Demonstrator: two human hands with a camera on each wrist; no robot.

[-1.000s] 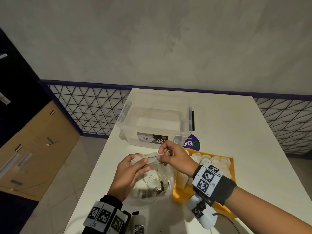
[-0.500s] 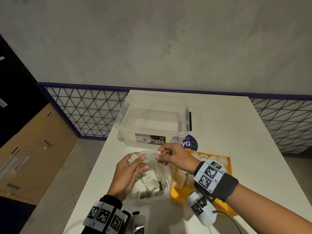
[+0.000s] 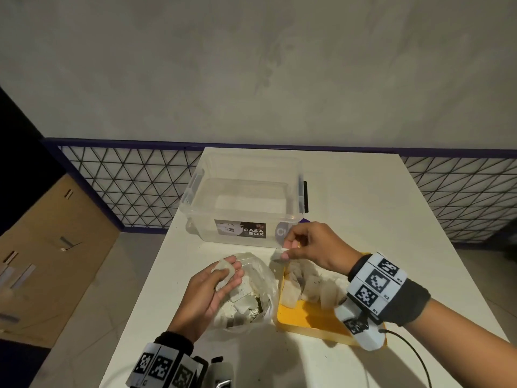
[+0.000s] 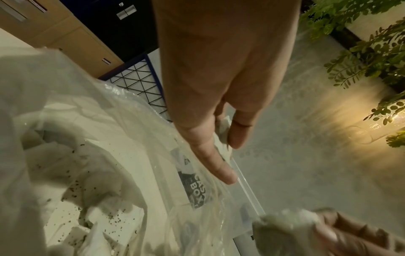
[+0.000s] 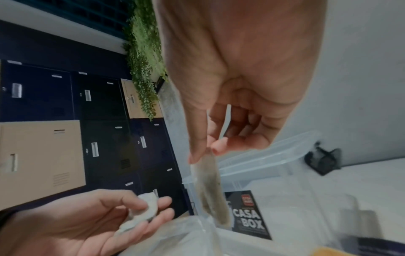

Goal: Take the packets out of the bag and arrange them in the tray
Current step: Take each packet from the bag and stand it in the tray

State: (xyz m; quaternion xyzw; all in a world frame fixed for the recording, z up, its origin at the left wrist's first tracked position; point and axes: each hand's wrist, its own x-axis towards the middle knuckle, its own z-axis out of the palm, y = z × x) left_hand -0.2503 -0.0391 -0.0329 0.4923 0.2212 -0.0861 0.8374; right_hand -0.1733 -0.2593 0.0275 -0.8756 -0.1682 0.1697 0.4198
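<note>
**One packet held over the tray, one kept by the bag**

A thin packet point(image 5: 213, 190) is pinched between the thumb and first finger of the right hand point(image 3: 313, 249). It hangs straight down, likely so it can be slid in standing up beside the others. It is held over the far end of the yellow tray point(image 3: 307, 317), where a row of packets point(image 3: 310, 287) is already stood up.

Another small packet point(image 3: 223, 273) is held in the left hand point(image 3: 208, 296), with the thumb pressed on it and the fingers loosely curled under. It is probably kept ready as the next one.

The clear bag point(image 3: 263, 278) is left open just beside the tray, so the reach is short. More packets are seen inside it.
</note>
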